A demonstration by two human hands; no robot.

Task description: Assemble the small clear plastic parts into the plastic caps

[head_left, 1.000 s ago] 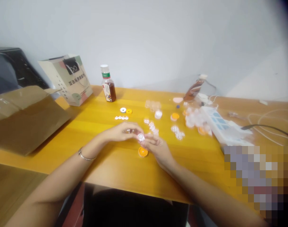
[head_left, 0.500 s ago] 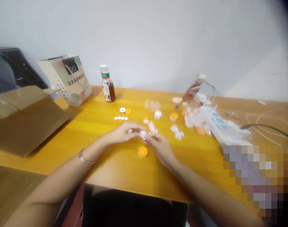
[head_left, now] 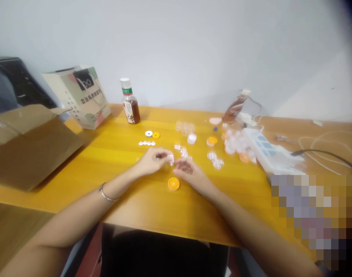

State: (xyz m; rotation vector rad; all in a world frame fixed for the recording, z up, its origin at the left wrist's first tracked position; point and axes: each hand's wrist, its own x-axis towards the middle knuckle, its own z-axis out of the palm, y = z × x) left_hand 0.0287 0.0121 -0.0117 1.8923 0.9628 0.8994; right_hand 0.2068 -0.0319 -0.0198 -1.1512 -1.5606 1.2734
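Note:
Between the fingertips of my left hand (head_left: 154, 159) is a small white openwork plastic piece (head_left: 170, 158). My right hand (head_left: 190, 171) is just to its right, fingers loosely bent and apart, with nothing visible in them. In front of both hands lies a round orange disc (head_left: 173, 184) with a pale centre. Just beyond the fingers are more white openwork pieces (head_left: 183, 153), with a further cluster of white pieces (head_left: 215, 161) to the right. A row of small white discs (head_left: 147, 143) sits at the far left of the hands.
Behind stand a white ring (head_left: 148, 134), a yellow ring (head_left: 156, 135), a white round stack (head_left: 191, 138) and an orange-topped one (head_left: 212, 141). A drink bottle (head_left: 131, 109), paper bag (head_left: 92, 102) and cardboard box (head_left: 34, 150) are left; a tilted bottle (head_left: 235, 109) and white tray (head_left: 261, 150) are right.
My right hand's fingers have come away from the white piece, which stays in my left hand. My left hand has shifted slightly left. The view has moved a little.

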